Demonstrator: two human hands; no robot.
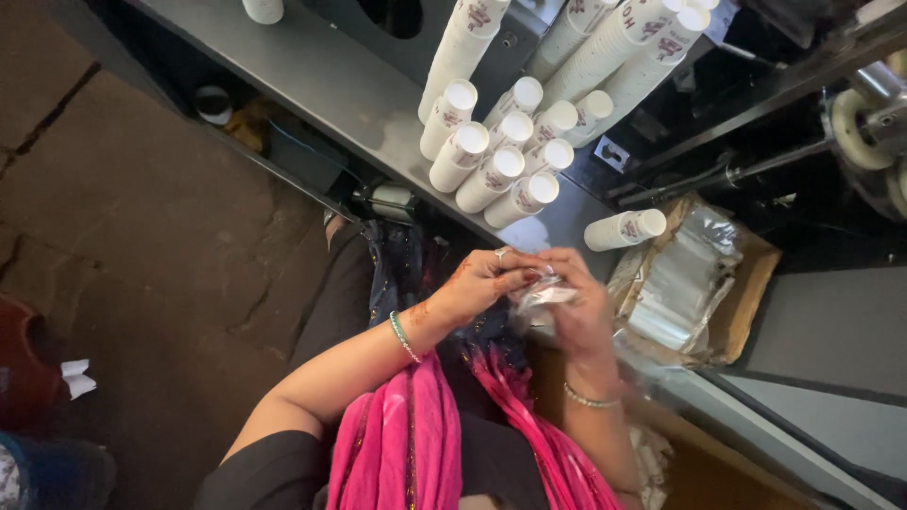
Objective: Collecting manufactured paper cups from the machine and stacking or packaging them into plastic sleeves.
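**Both hands on one clear plastic sleeve**

Pink scarf (406, 444) hangs down my front, closest to the lens, with my black sleeve (255, 477) at its left. Further left is the cracked stone floor (161, 217).

Moving right, my left hand (482, 283), with a ring on one finger and a green bangle (403, 335) at the wrist, is closed with its fingertips pinched on the left end of a crumpled clear plastic sleeve (546, 295). My right hand (581, 312), a beaded bracelet (588, 400) at its wrist, is curled around the same sleeve from the right, fingers together on it. So the sleeve sits between my two hands, touching both, just off the near edge of the grey metal counter (331, 80). Its long axis runs roughly left to right, from one hand toward the other, though it is too bunched for me to be sure. Neither hand is clearly nearer; both are on it.

Beyond my hands, at the middle of the counter, stacks of white paper cups (501, 156) lie on their sides, open mouths toward me. One short stack of cups (624, 229) lies apart near the counter's right end. Just right of my right hand, a cardboard box (746, 302) holds a pile of flat clear plastic bags (685, 274).
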